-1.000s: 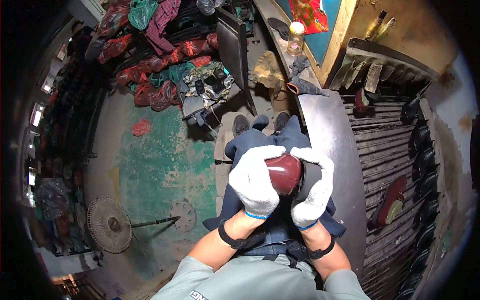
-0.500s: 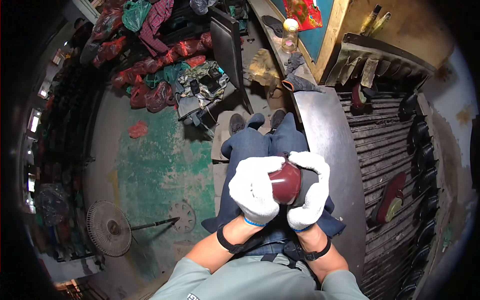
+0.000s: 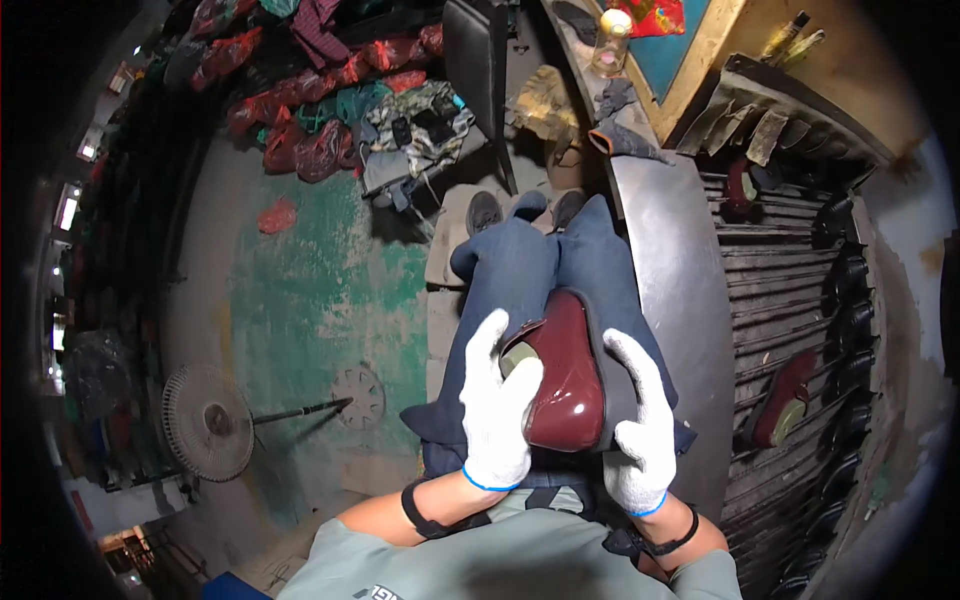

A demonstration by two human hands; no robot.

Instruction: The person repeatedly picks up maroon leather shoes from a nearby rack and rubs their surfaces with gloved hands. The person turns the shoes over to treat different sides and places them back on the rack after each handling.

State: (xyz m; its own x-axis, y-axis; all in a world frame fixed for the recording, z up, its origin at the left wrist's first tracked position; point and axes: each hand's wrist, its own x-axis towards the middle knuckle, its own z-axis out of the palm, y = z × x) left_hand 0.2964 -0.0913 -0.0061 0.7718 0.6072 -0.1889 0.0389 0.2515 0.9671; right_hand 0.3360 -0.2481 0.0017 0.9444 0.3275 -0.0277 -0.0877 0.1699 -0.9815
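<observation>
A glossy burgundy shoe (image 3: 565, 385) with a dark sole is above my lap, tipped on its side. Its toe points away from me, its sole faces right, and a pale green lining shows in the opening. My left hand (image 3: 498, 405), in a white knit glove, grips the opening side, thumb near the shoe's edge and fingers further forward. On the sole side, my right hand (image 3: 645, 430), gloved the same way, curves its fingers and thumb along the dark edge. The shoe is held between both hands; part of the right fingers' contact is hard to make out.
To my right runs a metal-topped bench (image 3: 675, 260), beside a slatted rack (image 3: 775, 320) bearing another burgundy shoe (image 3: 785, 395). A standing fan (image 3: 210, 422) is at left. Ahead are a black board (image 3: 475, 85), a chair heaped with camouflage cloth (image 3: 425, 125) and red bags (image 3: 320, 150).
The shoe has turned from toe-near-me to toe pointing away, now showing its side and opening. My hands have spread apart and moved slightly nearer my body. The view has shifted slightly.
</observation>
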